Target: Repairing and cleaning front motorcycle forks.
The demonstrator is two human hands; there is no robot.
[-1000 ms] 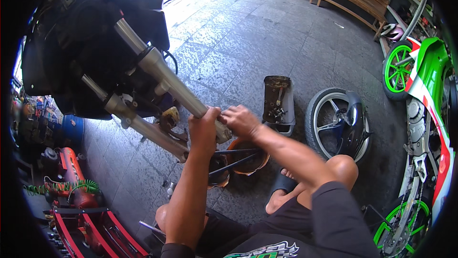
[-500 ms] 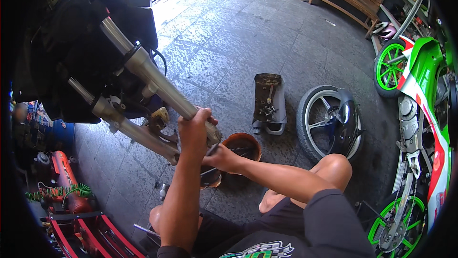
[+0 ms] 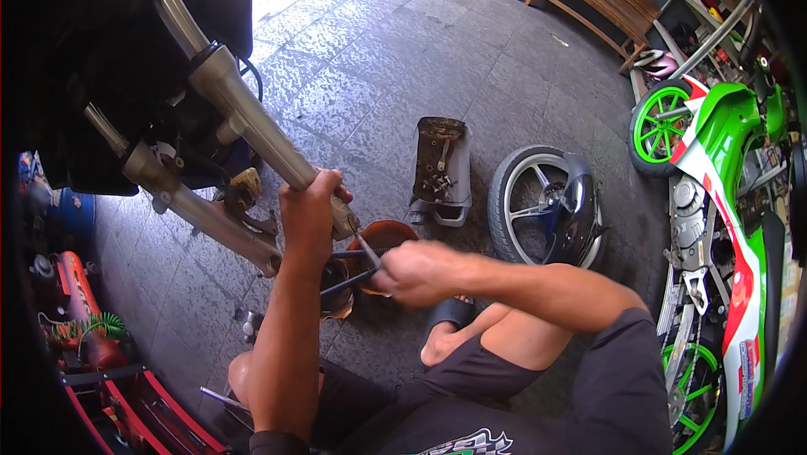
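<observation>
Two silver fork legs hang from a dark motorcycle front end at the left. My left hand (image 3: 309, 209) is wrapped round the lower part of the nearer fork leg (image 3: 267, 144). Close to that leg's bottom end, my right hand (image 3: 420, 273) is closed on a slim metal tool (image 3: 367, 248). Its shaft points at the fork end; its grip is hidden in my blurred fist. The other fork leg (image 3: 220, 225) ends left of my left wrist. Below my hands, dark rods and what looks like a coil spring lie across an orange-brown container (image 3: 395, 233).
A grey tray (image 3: 454, 213) with small metal parts stands beyond my hands, beside a wheel (image 3: 503, 213) and a black fender (image 3: 577, 207). A green, white and red motorcycle (image 3: 730, 131) is at the right. At the lower left are a red rack (image 3: 139, 409) and an orange cylinder (image 3: 77, 287).
My right hand has drawn back from the fork's bottom end, and the tool's shaft now shows. My left hand keeps its hold on the leg. The whole view has shifted slightly.
</observation>
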